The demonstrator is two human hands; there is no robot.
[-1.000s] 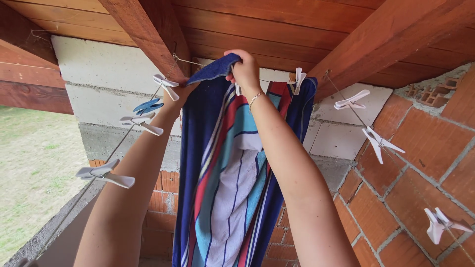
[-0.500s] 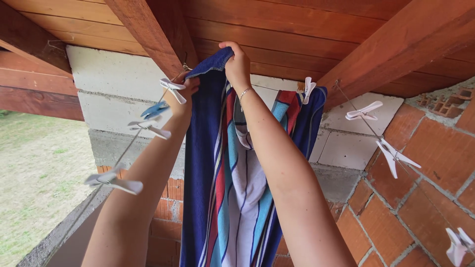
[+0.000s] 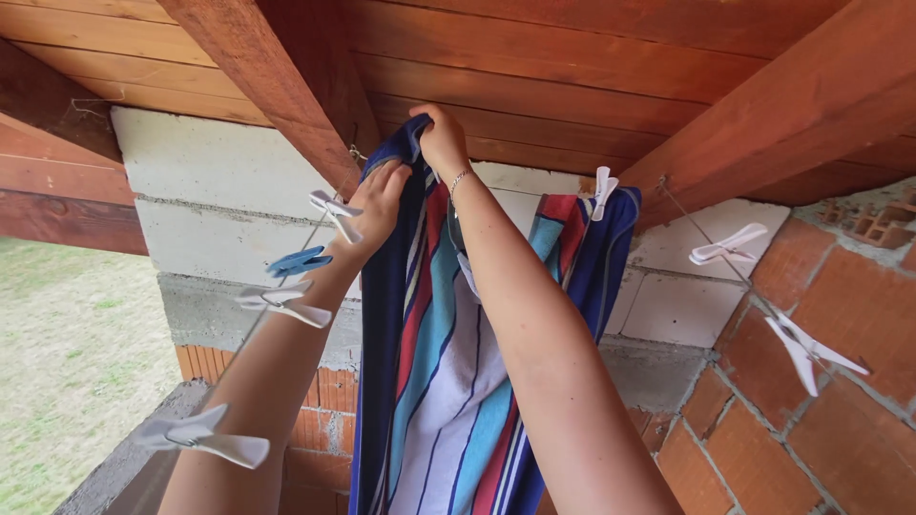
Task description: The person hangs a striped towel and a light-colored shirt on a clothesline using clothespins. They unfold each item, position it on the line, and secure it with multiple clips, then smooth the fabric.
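Right hand [image 3: 441, 138] closed on the top corner of the striped towel [image 3: 448, 362], up under the wooden ceiling. Left hand [image 3: 379, 202] half open, fingers spread flat against the towel's dark blue edge, just beside a white peg [image 3: 336, 212] on the line. Towel hanging down between both arms, its far corner pinned by another white peg [image 3: 603, 189]. Blue peg [image 3: 298, 261] lower on the left line. Since half a second ago: right hand lower, left hand opened and moved onto the cloth.
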